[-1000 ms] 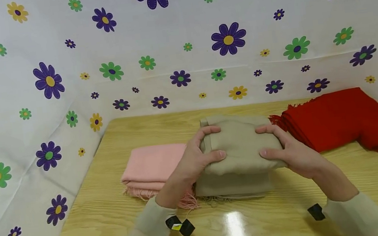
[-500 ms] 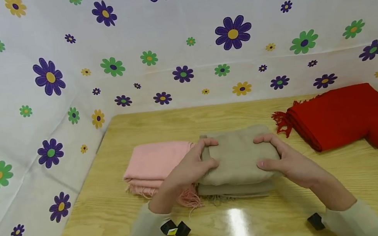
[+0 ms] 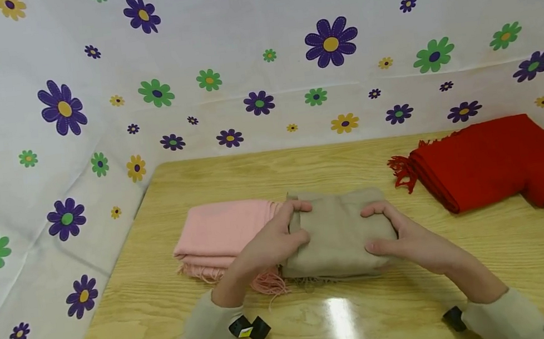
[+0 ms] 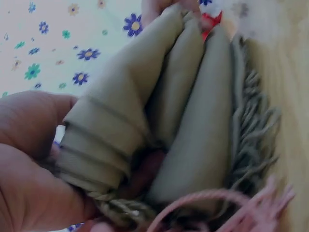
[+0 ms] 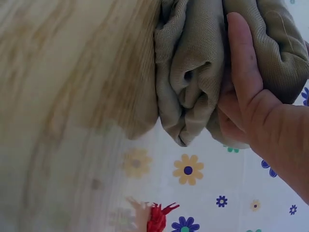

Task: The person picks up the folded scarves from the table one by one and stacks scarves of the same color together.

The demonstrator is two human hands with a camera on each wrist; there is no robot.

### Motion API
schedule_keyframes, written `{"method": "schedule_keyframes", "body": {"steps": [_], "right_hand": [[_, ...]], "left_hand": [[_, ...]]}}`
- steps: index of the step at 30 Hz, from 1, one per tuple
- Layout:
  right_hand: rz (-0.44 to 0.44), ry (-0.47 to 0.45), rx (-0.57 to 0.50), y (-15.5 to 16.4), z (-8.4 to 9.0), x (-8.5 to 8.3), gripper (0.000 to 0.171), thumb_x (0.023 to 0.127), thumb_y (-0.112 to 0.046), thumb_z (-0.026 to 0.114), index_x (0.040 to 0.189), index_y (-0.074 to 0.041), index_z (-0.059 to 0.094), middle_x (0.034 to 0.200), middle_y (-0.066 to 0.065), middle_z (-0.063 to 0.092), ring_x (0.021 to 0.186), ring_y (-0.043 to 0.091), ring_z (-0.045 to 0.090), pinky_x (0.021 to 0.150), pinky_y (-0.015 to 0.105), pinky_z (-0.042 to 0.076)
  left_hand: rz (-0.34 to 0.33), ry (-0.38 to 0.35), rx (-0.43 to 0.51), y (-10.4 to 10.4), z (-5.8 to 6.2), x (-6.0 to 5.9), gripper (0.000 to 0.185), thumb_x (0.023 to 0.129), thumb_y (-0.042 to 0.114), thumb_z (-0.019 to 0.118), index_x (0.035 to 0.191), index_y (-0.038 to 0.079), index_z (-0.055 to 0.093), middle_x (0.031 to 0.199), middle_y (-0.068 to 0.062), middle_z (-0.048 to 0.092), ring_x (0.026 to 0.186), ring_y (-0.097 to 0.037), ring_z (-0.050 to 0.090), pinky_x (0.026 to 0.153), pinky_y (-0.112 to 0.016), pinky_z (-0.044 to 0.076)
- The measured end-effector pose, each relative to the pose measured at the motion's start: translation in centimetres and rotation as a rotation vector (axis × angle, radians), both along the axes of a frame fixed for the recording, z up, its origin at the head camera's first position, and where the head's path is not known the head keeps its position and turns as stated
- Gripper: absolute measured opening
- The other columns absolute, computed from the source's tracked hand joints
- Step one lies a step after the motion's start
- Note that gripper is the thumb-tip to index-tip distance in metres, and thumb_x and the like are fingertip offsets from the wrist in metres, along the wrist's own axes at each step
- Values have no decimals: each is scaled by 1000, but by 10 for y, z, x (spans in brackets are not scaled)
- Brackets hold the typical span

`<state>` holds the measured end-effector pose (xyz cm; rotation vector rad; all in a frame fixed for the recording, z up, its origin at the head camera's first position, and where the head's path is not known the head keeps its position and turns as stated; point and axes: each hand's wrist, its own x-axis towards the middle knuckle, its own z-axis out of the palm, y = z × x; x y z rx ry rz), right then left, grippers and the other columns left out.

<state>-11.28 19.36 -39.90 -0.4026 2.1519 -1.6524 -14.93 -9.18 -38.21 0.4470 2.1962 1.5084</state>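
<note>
A beige fringed scarf (image 3: 340,234) lies folded in layers near the middle of the table. My left hand (image 3: 272,242) grips the left side of its upper fold, thumb and index finger on top. On the right side my right hand (image 3: 413,243) holds the same fold, with fingers tucked between the layers in the right wrist view. Stacked folds of the scarf (image 4: 193,130) and its fringe along the table show in the left wrist view. A folded pink scarf (image 3: 225,228) sits directly left of the beige one, partly behind my left hand and forearm.
At the back right lies a folded red scarf (image 3: 498,163) with fringed ends. The wooden table (image 3: 272,175) meets a white flower-printed cloth (image 3: 215,25) at the back and left.
The upper fold of the beige scarf has come down and toward me onto the lower layers, both hands moving with it. The view has shifted slightly.
</note>
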Motion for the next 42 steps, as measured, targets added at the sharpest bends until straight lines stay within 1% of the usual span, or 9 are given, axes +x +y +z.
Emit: {"method": "schedule_keyframes", "body": {"steps": [5,10,19,23,27,32,34,39,42], "right_hand": [[19,-13,-124,0,0,-1,51,95,-11,66,135,-15,35,135,19,28,114,35,43,88,32,47],[41,-38,-159,-6,0,-4,51,95,-11,66,135,-15,35,134,18,32,113,32,47,88,32,49],[12,-16,59,5,1,-2,53,94,-23,70,133,-13,37,134,22,34,110,35,49,84,43,51],[38,-72,32,6,0,0,54,95,-23,69,134,-13,33,131,27,34,98,35,57,64,49,57],[41,-60,58,6,0,0,53,95,-24,68,134,-15,33,131,26,35,98,34,57,65,47,57],[54,-58,125,8,0,-2,53,95,-27,68,134,-18,35,135,25,30,92,32,55,54,44,55],[66,-46,153,8,0,-2,53,95,-28,69,134,-18,35,135,24,30,87,30,56,51,42,54],[78,-17,190,9,2,-4,52,94,-30,69,134,-19,36,132,25,33,78,27,56,49,41,52],[77,-12,192,9,3,-3,51,95,-30,68,134,-20,36,128,24,36,77,27,55,48,40,51]], "left_hand": [[75,4,85,0,13,8,50,87,5,56,133,22,48,137,-15,42,107,-28,50,81,-37,47],[77,9,102,-4,20,9,52,84,3,56,134,18,48,136,-17,42,107,-27,50,79,-35,47],[58,166,-130,12,-12,6,40,96,9,45,135,11,43,152,-21,30,126,-30,41,97,-43,39],[47,301,-305,16,-3,15,40,98,14,43,139,10,42,150,-34,23,125,-40,43,98,-51,42],[4,376,-425,14,8,23,46,101,19,42,146,10,38,150,-39,21,128,-45,43,97,-54,44],[-35,393,-533,6,18,27,55,104,26,43,153,7,27,150,-40,27,93,-37,63,74,-45,52],[0,470,-626,5,23,32,53,103,25,46,150,4,31,139,-38,43,77,-33,63,62,-43,51],[122,700,-788,16,26,41,50,101,28,54,144,6,41,131,-31,50,102,-44,60,72,-50,55],[32,617,-715,24,18,38,68,101,44,53,155,10,27,153,-35,24,131,-54,39,96,-59,47]]}}
